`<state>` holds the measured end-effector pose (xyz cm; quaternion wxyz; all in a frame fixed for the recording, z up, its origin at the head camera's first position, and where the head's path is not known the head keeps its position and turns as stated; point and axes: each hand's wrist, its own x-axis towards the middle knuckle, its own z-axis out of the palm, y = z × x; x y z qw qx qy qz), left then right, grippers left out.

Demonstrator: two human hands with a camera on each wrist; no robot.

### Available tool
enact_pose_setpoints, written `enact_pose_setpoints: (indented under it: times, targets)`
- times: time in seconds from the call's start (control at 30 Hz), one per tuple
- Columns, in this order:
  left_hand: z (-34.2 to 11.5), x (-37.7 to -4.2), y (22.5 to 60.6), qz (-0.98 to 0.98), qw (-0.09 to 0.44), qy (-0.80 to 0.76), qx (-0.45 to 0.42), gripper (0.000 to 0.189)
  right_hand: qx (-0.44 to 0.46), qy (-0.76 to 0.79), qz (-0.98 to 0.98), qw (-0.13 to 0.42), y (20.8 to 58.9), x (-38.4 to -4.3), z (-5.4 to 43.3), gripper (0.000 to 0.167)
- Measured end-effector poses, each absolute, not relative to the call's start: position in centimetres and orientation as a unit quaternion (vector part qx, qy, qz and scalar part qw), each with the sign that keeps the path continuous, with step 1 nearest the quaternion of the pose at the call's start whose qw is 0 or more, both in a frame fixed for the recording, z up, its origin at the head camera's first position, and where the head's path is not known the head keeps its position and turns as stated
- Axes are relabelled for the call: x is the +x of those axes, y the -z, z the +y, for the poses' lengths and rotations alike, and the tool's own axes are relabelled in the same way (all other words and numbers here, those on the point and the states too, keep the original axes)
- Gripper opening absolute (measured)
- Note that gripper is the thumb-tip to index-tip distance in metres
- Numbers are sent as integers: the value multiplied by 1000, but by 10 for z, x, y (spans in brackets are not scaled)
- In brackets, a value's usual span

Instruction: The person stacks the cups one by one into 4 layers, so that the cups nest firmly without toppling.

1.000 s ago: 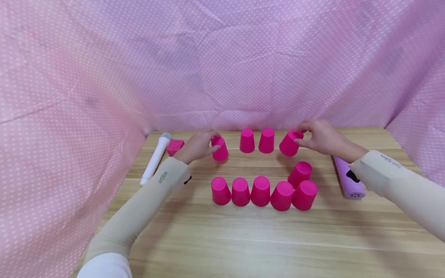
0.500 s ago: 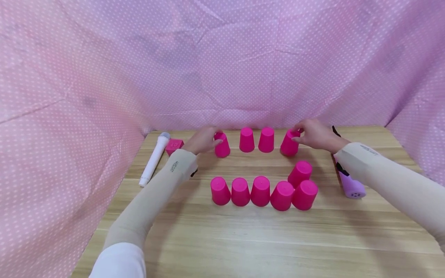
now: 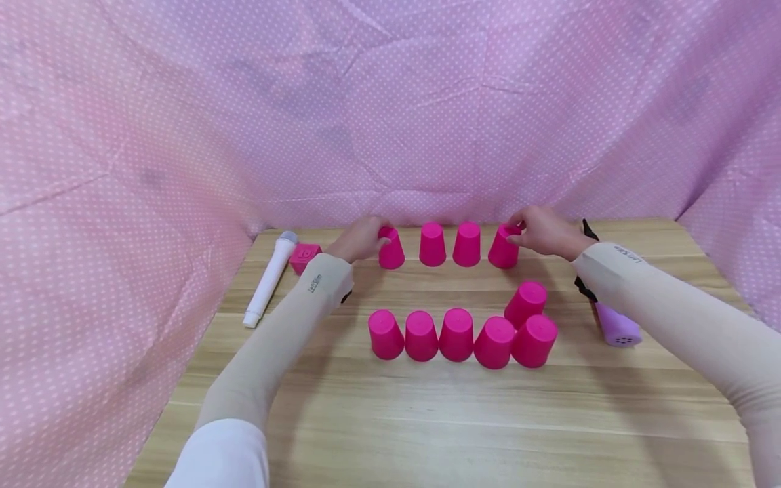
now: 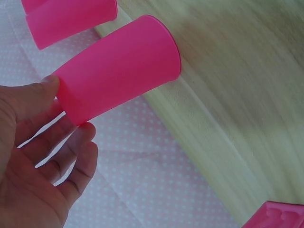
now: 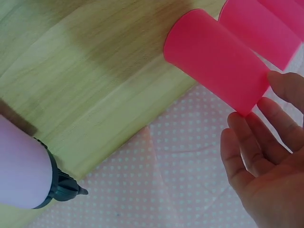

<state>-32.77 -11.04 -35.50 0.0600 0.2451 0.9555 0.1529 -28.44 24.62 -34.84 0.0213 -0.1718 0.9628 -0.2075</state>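
Note:
At the back of the table, my left hand (image 3: 363,238) pinches the narrow closed end of an upside-down pink cup (image 3: 392,252) between thumb and fingers. The same grip shows in the left wrist view, where the cup (image 4: 118,71) has its wide rim toward the wood. My right hand (image 3: 545,232) pinches the top of another upside-down pink cup (image 3: 503,251), seen closer in the right wrist view as a cup (image 5: 218,59). Two free cups, a left one (image 3: 432,245) and a right one (image 3: 466,245), stand between the held ones.
Nearer stands a row of several upside-down pink cups (image 3: 456,335), with one cup (image 3: 527,302) behind its right end. A white microphone (image 3: 268,281) and a pink block (image 3: 304,258) lie left. Right lies a purple cylinder (image 3: 619,329) with a black nozzle (image 5: 66,187). Dotted cloth (image 3: 390,135) hangs behind.
Both hands have moved inward and slightly back with their cups. The left cup has shifted right and the right cup left, closer to the middle pair. The front row stays put.

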Motion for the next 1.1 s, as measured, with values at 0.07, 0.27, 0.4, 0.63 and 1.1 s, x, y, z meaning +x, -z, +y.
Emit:
enact_pose_setpoints:
  times: [0.07, 0.27, 0.4, 0.63, 1.1]
  targets:
    - [-111, -328, 355, 956, 60, -152, 243, 29, -172, 210, 962, 23, 349, -285, 246, 30]
    - [-110, -329, 354, 957, 62, -152, 237, 27, -173, 212, 962, 24, 350, -287, 248, 29]
    - [-109, -330, 354, 956, 60, -151, 242, 24, -171, 213, 962, 27, 351, -287, 248, 30]
    - [-108, -332, 353, 954, 57, -148, 253, 20, -181, 214, 960, 23, 350, -287, 248, 30]
    - [-108, -333, 354, 952, 49, -141, 268, 20, -188, 216, 958, 23, 352, -287, 248, 29]
